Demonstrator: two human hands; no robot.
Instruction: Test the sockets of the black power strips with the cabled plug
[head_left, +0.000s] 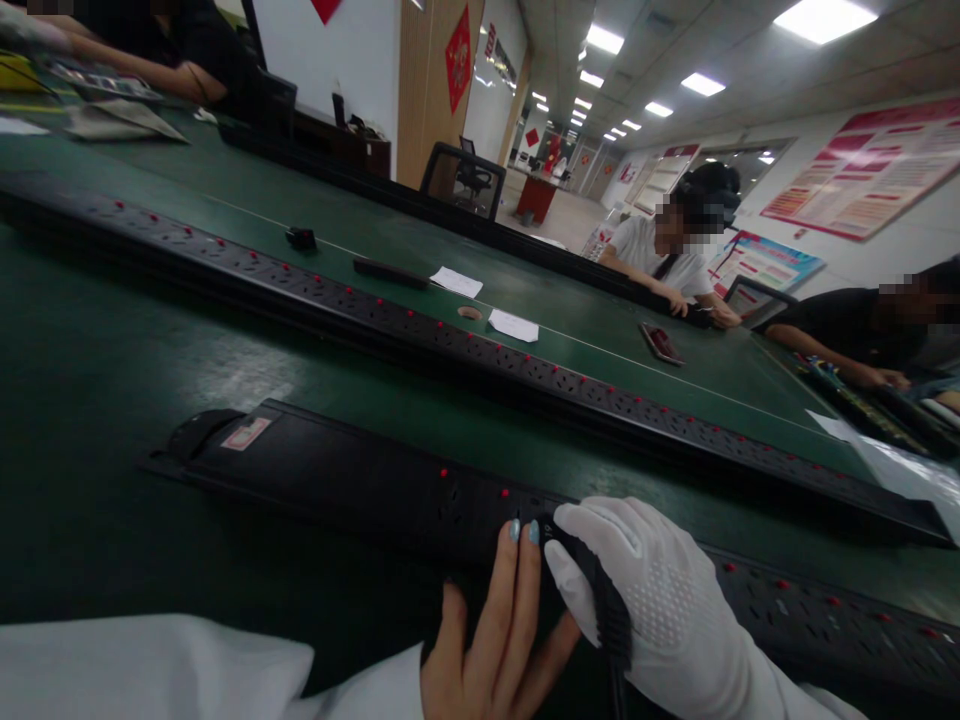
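A long black power strip (352, 480) with red indicator dots lies slantwise in front of me, a small label near its left end. Two fingers of my bare left hand (499, 635) rest stretched out on its face, beside a socket; the nails are pale blue. My right hand (660, 580), in a white dotted glove, grips a black plug (600, 585) against the strip, just right of my left fingertips. The plug's cord hangs down towards me. Its pins are hidden, so how deep they sit in the socket cannot be seen.
Beyond it a second long power strip (420, 335) crosses the green table (225, 370). Paper slips (514, 325), a thin black bar (390, 273) and a phone (660, 343) lie farther back. Several people work around the table, one person (667, 250) across from me.
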